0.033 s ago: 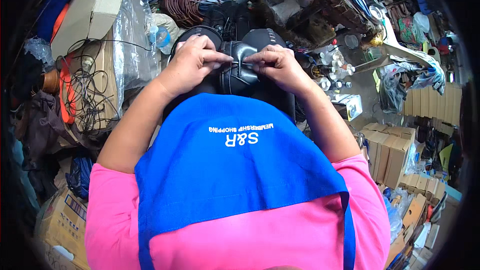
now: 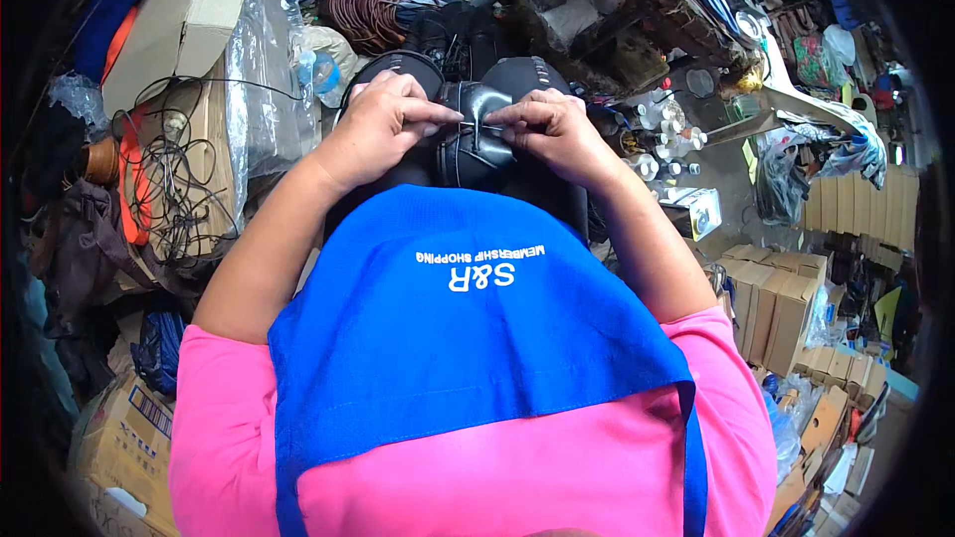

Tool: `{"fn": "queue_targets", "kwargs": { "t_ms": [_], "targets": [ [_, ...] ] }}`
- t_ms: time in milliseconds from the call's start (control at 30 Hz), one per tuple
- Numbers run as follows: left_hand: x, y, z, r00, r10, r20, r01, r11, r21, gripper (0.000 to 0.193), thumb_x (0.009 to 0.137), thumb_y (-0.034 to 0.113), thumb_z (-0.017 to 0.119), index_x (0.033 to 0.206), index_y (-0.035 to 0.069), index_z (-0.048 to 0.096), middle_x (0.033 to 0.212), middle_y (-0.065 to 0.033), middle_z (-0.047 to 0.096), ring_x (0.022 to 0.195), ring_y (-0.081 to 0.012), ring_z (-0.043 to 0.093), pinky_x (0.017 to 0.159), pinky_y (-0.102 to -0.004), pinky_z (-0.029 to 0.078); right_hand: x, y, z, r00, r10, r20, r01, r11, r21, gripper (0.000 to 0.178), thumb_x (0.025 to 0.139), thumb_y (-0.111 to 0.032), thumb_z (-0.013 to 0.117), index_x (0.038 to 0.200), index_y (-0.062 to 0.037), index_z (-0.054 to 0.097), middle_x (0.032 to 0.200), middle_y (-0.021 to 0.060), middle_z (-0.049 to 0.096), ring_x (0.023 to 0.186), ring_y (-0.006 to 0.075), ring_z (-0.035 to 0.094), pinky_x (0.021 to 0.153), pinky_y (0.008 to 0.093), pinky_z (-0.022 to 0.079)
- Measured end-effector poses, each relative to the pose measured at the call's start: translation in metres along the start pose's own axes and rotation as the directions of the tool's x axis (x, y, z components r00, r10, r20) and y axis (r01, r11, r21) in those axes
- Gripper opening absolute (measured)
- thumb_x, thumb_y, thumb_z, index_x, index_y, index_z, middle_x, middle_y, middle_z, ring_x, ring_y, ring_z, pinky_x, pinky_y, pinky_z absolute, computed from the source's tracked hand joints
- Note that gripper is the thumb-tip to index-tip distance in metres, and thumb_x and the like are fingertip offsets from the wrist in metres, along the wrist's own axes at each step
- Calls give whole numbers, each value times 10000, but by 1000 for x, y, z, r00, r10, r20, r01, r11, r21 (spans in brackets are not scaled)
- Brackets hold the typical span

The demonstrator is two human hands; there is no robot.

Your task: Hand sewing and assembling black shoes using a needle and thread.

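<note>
A glossy black leather piece (image 2: 487, 101) lies between my knees, its smooth surface creased near the middle. I cannot make out its whole shape. My left hand (image 2: 386, 124) comes to it from the left, thumb and forefinger pinched at its centre. Opposite, my right hand (image 2: 557, 134) pinches at the same spot, fingertips nearly meeting the left ones. Between the fingertips shows a thin pale strand (image 2: 476, 126), too small to tell as thread or needle. A dark cord or edge runs down the leather's left side. A blue apron (image 2: 477, 338) covers my front.
Tangled black wires (image 2: 184, 184) hang by cardboard at left. Ahead lies a coil of reddish-brown cord (image 2: 368, 15). Several small bottles (image 2: 662, 134) stand right of my right hand. Stacked cardboard boxes (image 2: 771, 303) sit farther right, and a large carton (image 2: 124, 447) stands lower left.
</note>
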State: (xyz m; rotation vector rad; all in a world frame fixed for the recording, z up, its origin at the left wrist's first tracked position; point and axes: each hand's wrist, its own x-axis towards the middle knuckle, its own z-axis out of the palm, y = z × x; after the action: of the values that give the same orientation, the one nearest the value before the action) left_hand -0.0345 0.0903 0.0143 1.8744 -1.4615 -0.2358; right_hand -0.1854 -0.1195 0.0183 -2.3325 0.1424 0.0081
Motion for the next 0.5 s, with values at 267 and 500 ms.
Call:
{"fn": "queue_targets", "kwargs": {
  "t_ms": [267, 500],
  "targets": [
    [4, -3, 12, 981, -191, 22, 191, 952, -239, 224, 707, 74, 698, 928, 103, 720, 716, -32, 633, 733, -156, 551, 727, -294, 447, 1, -5, 10, 999, 29, -45, -30, 999, -21, 227, 751, -210, 713, 970, -269, 717, 761, -58, 621, 860, 133, 529, 871, 359, 256],
    [7, 2, 21, 953, -302, -16, 293, 936, -194, 190, 682, 81, 726, 869, 59, 704, 714, -57, 653, 663, -132, 609, 666, -272, 488, 2, -7, 23, 988, 66, -141, -76, 995, -62, 205, 720, -254, 736, 924, -232, 722, 754, -39, 658, 838, 140, 533, 856, 358, 240]
  ]
}}
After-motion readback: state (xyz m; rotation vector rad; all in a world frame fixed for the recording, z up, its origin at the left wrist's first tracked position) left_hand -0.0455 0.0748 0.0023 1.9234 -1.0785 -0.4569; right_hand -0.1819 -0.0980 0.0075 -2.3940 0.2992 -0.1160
